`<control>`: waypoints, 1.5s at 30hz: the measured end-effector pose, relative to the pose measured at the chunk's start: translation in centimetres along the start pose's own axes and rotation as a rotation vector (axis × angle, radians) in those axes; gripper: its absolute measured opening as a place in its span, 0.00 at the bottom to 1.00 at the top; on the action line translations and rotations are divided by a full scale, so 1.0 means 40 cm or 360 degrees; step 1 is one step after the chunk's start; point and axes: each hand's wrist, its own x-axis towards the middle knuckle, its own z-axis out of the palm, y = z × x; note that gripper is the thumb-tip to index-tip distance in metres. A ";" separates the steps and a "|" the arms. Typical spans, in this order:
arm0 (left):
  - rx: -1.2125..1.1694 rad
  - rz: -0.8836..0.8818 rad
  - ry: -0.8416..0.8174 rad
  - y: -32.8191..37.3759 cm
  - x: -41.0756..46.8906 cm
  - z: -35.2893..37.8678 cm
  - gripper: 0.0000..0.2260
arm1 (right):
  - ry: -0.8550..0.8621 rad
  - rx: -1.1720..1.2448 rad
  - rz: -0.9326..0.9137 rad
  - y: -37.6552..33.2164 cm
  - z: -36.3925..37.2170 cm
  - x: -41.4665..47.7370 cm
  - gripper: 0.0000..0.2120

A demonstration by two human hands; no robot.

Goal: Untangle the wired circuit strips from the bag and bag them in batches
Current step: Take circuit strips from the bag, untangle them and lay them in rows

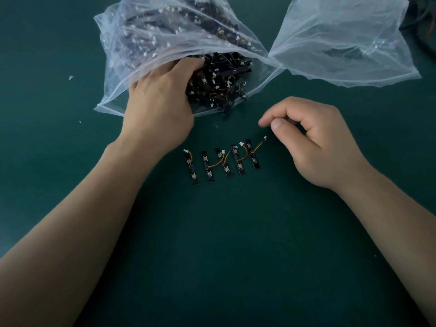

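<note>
A large clear plastic bag (132, 43) lies open at the back, holding a tangled pile of black wired circuit strips (219, 83). My left hand (160, 100) reaches into the bag's mouth, its fingers curled into the left side of the pile with the tips hidden. Several untangled strips (223, 161) lie side by side in a row on the green table, each with orange wires and a white connector. My right hand (313, 140) hovers just right of the row with curled fingers. Thumb and forefinger sit close together above the rightmost strip's connector (265, 137), holding nothing.
A second clear bag (342, 41) lies at the back right, touching the first one, with something dark inside. Dark wires show at the top right corner (422, 17). Small white scraps (70, 77) lie on the green table (224, 244) at the left.
</note>
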 end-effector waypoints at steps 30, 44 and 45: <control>-0.0691 0.0639 0.0604 0.066 -0.096 -0.048 0.03 | -0.0003 -0.0016 0.0052 -0.010 0.000 0.002 0.10; -0.2094 -0.0228 0.0367 -0.005 -0.233 -0.055 0.03 | 0.0017 -0.0003 0.0075 -0.010 -0.003 -0.001 0.10; -0.2327 -0.0385 0.0254 -0.011 -0.224 -0.062 0.03 | 0.0022 -0.0008 0.0074 -0.010 -0.003 -0.001 0.10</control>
